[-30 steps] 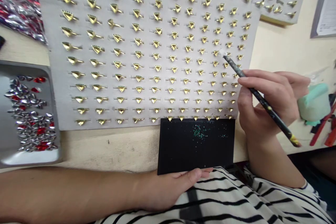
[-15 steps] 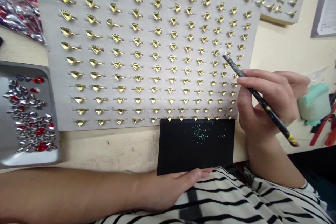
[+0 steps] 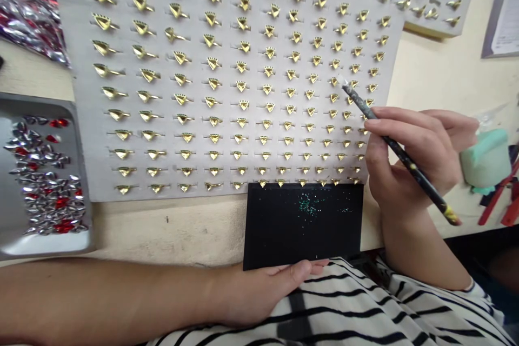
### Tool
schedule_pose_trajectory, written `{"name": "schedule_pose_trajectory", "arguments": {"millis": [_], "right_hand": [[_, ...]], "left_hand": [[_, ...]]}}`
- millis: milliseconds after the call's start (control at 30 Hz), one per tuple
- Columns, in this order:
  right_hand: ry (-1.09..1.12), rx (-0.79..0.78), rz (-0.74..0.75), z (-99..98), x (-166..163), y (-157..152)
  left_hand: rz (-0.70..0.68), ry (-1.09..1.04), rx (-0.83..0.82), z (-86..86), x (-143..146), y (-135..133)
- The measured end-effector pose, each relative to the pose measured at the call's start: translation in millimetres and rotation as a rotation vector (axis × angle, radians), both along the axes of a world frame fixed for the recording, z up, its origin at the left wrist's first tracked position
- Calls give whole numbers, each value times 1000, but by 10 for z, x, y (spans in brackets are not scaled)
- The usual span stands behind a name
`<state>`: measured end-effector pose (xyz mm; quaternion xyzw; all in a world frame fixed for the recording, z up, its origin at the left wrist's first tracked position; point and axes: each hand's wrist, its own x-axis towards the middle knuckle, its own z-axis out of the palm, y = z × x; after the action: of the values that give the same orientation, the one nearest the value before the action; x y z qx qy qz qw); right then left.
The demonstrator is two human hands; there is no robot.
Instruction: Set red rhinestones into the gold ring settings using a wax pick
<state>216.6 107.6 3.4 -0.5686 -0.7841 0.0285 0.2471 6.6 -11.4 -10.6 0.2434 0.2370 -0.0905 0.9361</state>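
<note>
Right hand [image 3: 421, 143] pinches dark stick [image 3: 405, 158], tip at gold rings [image 3: 266, 88], covering some. Left hand [image 3: 267, 292] at black pad [image 3: 284, 232], fingers part-hidden; can't tell if gripping. Stone tray [image 3: 12, 216], bag [image 3: 28, 11] cut off.

A cream-coloured tabletop [image 3: 438, 81] spreads across the background, faintly smudged and marked by a small dark speck [image 3: 167, 220] toward the near left. At the far right, a pale sheet [image 3: 506, 30] with faint lines sits inside a grey border [image 3: 488, 27]. Soft, pale light covers the table, while the area beyond its near right edge is dark [image 3: 478, 251].
</note>
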Motion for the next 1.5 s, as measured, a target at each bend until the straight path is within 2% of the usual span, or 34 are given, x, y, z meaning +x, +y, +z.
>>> {"name": "schedule_pose_trajectory", "arguments": {"millis": [600, 1500], "right_hand": [[-20, 14, -50, -12, 0, -17], [-29, 21, -11, 12, -7, -2]], "left_hand": [[-1, -1, 14, -11, -6, -16], [29, -15, -1, -9, -11, -29]]}}
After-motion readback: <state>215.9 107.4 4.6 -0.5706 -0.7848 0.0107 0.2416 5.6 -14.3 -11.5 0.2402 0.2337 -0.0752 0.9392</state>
